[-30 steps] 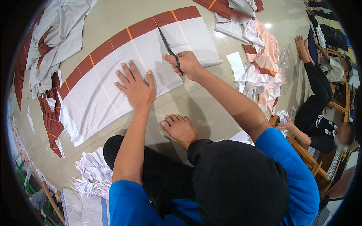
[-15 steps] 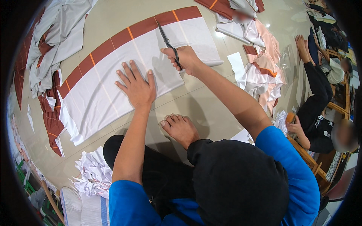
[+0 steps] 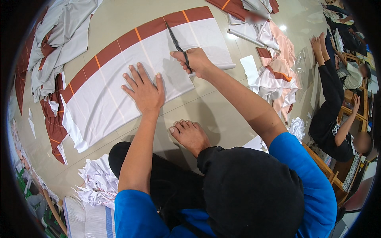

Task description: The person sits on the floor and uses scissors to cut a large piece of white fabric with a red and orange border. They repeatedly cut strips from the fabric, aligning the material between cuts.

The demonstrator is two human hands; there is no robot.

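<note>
A long piece of white cloth (image 3: 103,87) with a brown band (image 3: 107,49) and thin orange stripes lies spread on the floor. My left hand (image 3: 145,90) presses flat on the cloth, fingers spread. To its right, my right hand (image 3: 197,63) is closed around the handles of black scissors (image 3: 174,39). The scissor blades point away from me and their tips reach the brown band near the cloth's far edge. Below the scissors, the cloth's near edge has a step, and the right part ends farther from me.
My bare foot (image 3: 189,135) rests on the tiles just below the cloth. Grey and brown fabric (image 3: 65,35) is heaped at far left, pale peach fabric (image 3: 279,75) at right. White scraps (image 3: 97,180) lie at lower left. Another person (image 3: 333,115) sits at far right.
My hands, the scissors and the cloth are almost where they were. The seated person at the right has raised an arm, and the orange object once in that hand is out of sight.
</note>
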